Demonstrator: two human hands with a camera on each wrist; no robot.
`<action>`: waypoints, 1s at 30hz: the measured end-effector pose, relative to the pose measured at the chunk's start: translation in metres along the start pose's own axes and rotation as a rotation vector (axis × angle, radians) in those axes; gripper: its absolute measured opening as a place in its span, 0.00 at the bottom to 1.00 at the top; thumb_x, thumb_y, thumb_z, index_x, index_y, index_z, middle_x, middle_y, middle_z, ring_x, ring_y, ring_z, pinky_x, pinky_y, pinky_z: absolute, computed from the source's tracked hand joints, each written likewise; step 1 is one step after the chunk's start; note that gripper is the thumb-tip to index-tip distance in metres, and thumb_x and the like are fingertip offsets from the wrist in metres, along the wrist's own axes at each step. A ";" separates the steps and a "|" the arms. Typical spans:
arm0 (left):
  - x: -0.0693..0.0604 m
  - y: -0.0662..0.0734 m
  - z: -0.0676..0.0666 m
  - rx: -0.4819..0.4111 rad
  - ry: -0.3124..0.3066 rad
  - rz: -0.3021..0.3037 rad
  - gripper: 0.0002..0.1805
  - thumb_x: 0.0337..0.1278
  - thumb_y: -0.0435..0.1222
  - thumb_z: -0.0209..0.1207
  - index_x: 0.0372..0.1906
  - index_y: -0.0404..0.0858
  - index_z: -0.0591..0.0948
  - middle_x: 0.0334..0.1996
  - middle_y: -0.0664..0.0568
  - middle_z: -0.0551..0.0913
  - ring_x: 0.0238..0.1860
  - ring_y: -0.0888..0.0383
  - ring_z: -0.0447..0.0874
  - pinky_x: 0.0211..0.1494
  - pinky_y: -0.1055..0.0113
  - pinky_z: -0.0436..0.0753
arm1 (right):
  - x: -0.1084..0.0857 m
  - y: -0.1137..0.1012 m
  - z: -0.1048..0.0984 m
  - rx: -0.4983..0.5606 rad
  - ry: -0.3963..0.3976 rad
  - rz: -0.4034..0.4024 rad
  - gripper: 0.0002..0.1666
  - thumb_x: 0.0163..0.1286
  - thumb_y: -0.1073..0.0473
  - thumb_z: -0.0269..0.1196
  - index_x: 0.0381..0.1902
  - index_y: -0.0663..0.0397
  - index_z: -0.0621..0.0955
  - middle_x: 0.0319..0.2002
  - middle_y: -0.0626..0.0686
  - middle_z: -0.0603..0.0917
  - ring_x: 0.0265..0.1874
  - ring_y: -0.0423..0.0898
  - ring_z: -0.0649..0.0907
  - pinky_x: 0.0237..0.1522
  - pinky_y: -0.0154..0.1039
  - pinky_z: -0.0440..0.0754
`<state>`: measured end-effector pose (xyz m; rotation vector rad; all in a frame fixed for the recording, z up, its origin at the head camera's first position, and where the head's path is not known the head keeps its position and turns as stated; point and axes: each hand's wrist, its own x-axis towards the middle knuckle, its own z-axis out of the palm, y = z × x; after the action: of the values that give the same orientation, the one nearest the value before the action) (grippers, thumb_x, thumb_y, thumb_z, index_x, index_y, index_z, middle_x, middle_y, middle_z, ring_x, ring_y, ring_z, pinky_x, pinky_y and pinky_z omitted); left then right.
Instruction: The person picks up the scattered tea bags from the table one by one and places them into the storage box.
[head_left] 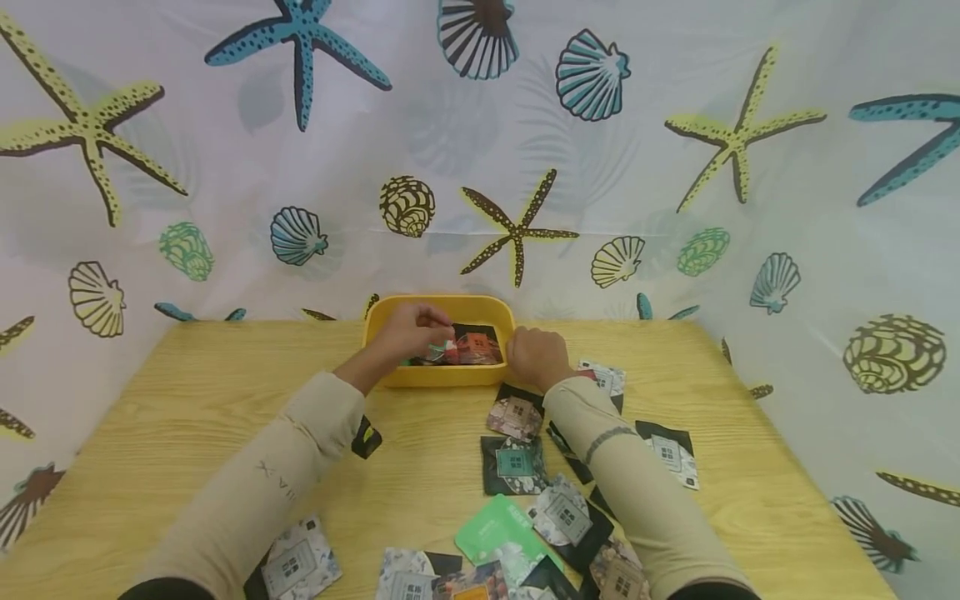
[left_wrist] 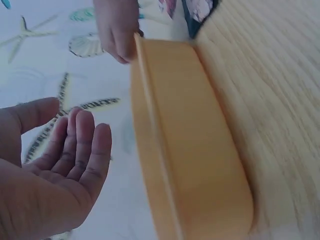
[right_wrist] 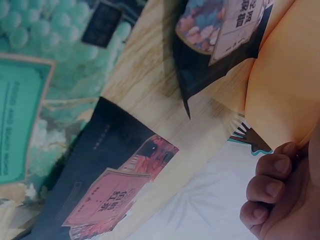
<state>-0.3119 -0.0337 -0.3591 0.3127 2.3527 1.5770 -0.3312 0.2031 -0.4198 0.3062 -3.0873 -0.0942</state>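
Observation:
A yellow plastic box (head_left: 442,377) stands at the back of the wooden table, with several dark and red packets (head_left: 477,344) inside. My left hand (head_left: 411,333) hovers over the box's left part. In the left wrist view that hand (left_wrist: 60,165) has loosely bent fingers and holds nothing. My right hand (head_left: 538,357) grips the box's right end. Curled fingers of the right hand (right_wrist: 280,195) lie against the box wall (right_wrist: 285,85) in the right wrist view; the thumb is not clearly seen.
Printed packets lie scattered on the right and front, among them a teal-labelled one (head_left: 514,463), a green pouch (head_left: 498,533) and a black-and-white one (head_left: 670,454). Another packet (head_left: 300,562) lies by the left sleeve. A patterned cloth (head_left: 450,150) hangs behind the table.

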 end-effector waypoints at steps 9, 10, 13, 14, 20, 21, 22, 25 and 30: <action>-0.064 0.010 -0.011 0.371 0.005 0.137 0.07 0.59 0.35 0.67 0.39 0.38 0.82 0.36 0.48 0.84 0.34 0.57 0.81 0.38 0.65 0.79 | -0.001 -0.001 -0.003 -0.005 -0.072 0.006 0.19 0.77 0.52 0.46 0.28 0.55 0.73 0.22 0.54 0.76 0.20 0.50 0.78 0.24 0.46 0.77; -0.071 0.009 -0.014 0.430 0.016 0.140 0.08 0.58 0.36 0.68 0.39 0.39 0.82 0.35 0.49 0.85 0.33 0.57 0.81 0.38 0.64 0.79 | -0.001 -0.001 -0.002 -0.001 -0.072 0.008 0.19 0.77 0.52 0.45 0.29 0.56 0.73 0.22 0.54 0.76 0.20 0.50 0.78 0.25 0.47 0.78; -0.093 0.004 -0.024 0.628 -0.006 0.109 0.11 0.51 0.38 0.72 0.36 0.41 0.81 0.31 0.53 0.84 0.31 0.59 0.79 0.37 0.63 0.77 | -0.002 -0.003 -0.002 0.013 -0.079 0.009 0.19 0.77 0.52 0.45 0.29 0.56 0.73 0.22 0.54 0.76 0.21 0.50 0.78 0.26 0.47 0.78; -0.101 0.001 -0.027 0.689 -0.032 0.092 0.13 0.48 0.38 0.74 0.35 0.41 0.81 0.30 0.54 0.83 0.30 0.60 0.78 0.36 0.63 0.77 | -0.003 -0.003 -0.002 0.011 -0.083 0.006 0.18 0.76 0.52 0.47 0.29 0.56 0.73 0.22 0.54 0.76 0.21 0.50 0.77 0.26 0.47 0.78; -0.145 -0.024 -0.034 0.984 -0.226 -0.096 0.27 0.29 0.43 0.83 0.31 0.39 0.77 0.27 0.52 0.78 0.27 0.56 0.74 0.29 0.60 0.74 | -0.004 -0.003 -0.010 -0.008 -0.066 0.004 0.19 0.76 0.54 0.46 0.26 0.56 0.72 0.20 0.53 0.74 0.19 0.50 0.77 0.24 0.46 0.76; -0.151 -0.029 -0.035 1.029 -0.266 -0.140 0.29 0.26 0.43 0.84 0.31 0.38 0.76 0.27 0.52 0.77 0.27 0.55 0.74 0.30 0.59 0.74 | -0.003 -0.003 -0.011 -0.006 -0.060 0.007 0.20 0.77 0.54 0.44 0.26 0.56 0.72 0.20 0.53 0.74 0.19 0.51 0.77 0.24 0.46 0.76; -0.155 -0.034 -0.034 1.072 -0.305 -0.179 0.31 0.23 0.44 0.84 0.31 0.37 0.75 0.26 0.51 0.76 0.27 0.54 0.73 0.30 0.58 0.75 | -0.002 -0.003 -0.012 -0.009 -0.061 0.009 0.21 0.78 0.54 0.43 0.26 0.56 0.72 0.20 0.53 0.74 0.19 0.50 0.77 0.24 0.46 0.76; -0.164 -0.046 -0.032 1.159 -0.411 -0.275 0.36 0.15 0.44 0.86 0.33 0.34 0.75 0.26 0.47 0.76 0.29 0.52 0.73 0.35 0.54 0.79 | 0.000 -0.003 -0.013 -0.007 -0.067 0.022 0.23 0.79 0.54 0.41 0.25 0.55 0.72 0.20 0.53 0.74 0.19 0.50 0.77 0.24 0.46 0.76; -0.170 -0.062 -0.029 1.203 -0.451 -0.269 0.38 0.12 0.44 0.87 0.34 0.33 0.77 0.27 0.46 0.77 0.31 0.53 0.73 0.42 0.50 0.83 | 0.001 -0.003 -0.013 -0.015 -0.098 0.014 0.21 0.77 0.53 0.44 0.24 0.53 0.72 0.19 0.52 0.74 0.19 0.49 0.76 0.23 0.44 0.74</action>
<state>-0.1643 -0.1393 -0.3864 0.4789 2.4923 -0.1699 -0.3308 0.1993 -0.4073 0.2877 -3.1836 -0.1354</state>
